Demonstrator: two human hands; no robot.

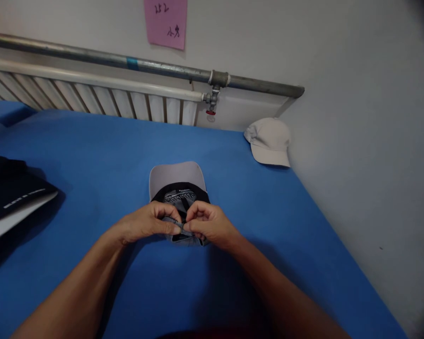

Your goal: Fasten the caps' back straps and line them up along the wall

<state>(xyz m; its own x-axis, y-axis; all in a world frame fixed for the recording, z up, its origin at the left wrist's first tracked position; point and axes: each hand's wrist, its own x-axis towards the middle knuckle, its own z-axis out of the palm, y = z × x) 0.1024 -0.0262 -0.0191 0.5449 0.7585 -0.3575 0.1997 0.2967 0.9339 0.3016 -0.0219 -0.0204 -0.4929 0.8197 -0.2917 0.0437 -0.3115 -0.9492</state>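
A grey baseball cap (178, 176) lies upside down on the blue table surface (134, 301), its brim pointing away from me and its dark inside showing. My left hand (155, 220) pinches the strap at the back of the cap from the left. From the right, my right hand (208, 223) pinches the same strap, thumb and forefinger closed. The fingertips of both hands nearly meet at the strap's middle. My fingers hide part of the fastening there, so its details cannot be made out.
A pale cap (270, 141) sits at the back right corner by the wall. Dark headwear with a white brim edge (17, 193) is at the left. Behind the table run a white radiator (123, 101), a metal pipe (88, 55) and a red-handled valve (211, 112). A pink note (166, 23) hangs above.
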